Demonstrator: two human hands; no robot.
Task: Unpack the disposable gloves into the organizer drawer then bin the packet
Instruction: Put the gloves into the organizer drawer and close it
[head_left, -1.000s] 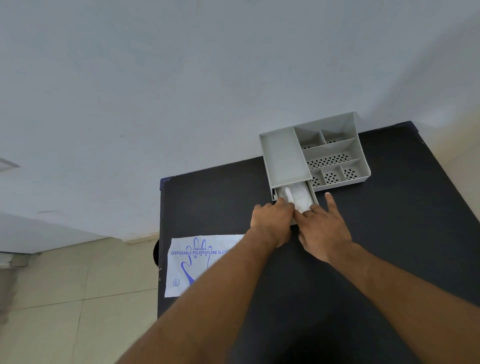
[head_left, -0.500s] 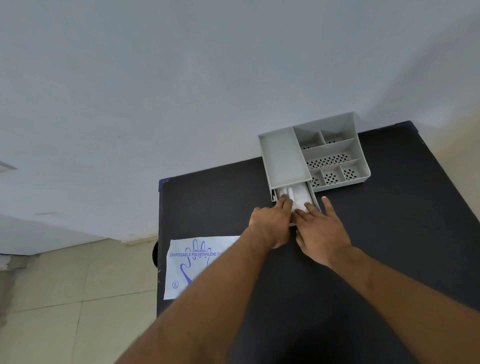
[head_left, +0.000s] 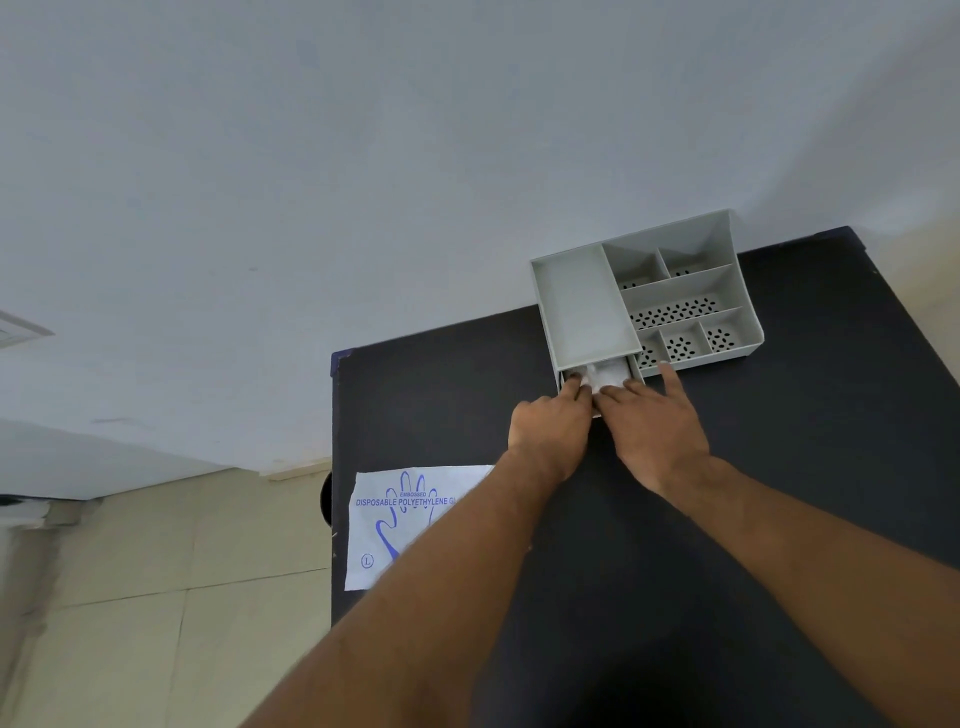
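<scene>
- Gloves packet (head_left: 410, 519): the printed white sleeve lies flat at the lower left of the dark worktop (head_left: 779, 467), its left end overhanging the edge and its right end hidden under the left forearm. It looks empty, though I cannot be sure, and it is not yet binned.
- Risk here: a brush of that forearm could slide the packet off the edge to the floor.
- Left hand (head_left: 550, 431), just right of centre frame: palm down, fingers curled forward, tips pressing on the gloves (head_left: 602, 375) in the drawer (head_left: 597, 387). It pushes rather than grips; nothing is enclosed.
- Right hand (head_left: 657, 428), touching the left one: flat and spread, fingers on the drawer's front, index finger stretched toward the perforated trays.
- The drawer stands partly out of the grey organizer (head_left: 587, 306), in the upper right of the frame, with crumpled white film filling the part that shows.
- Risk there: I judge the springy film may bulge up and catch under the tray above as the drawer closes, jamming it or pinching fingertips; a hard push could also shove the light organizer back.
</scene>
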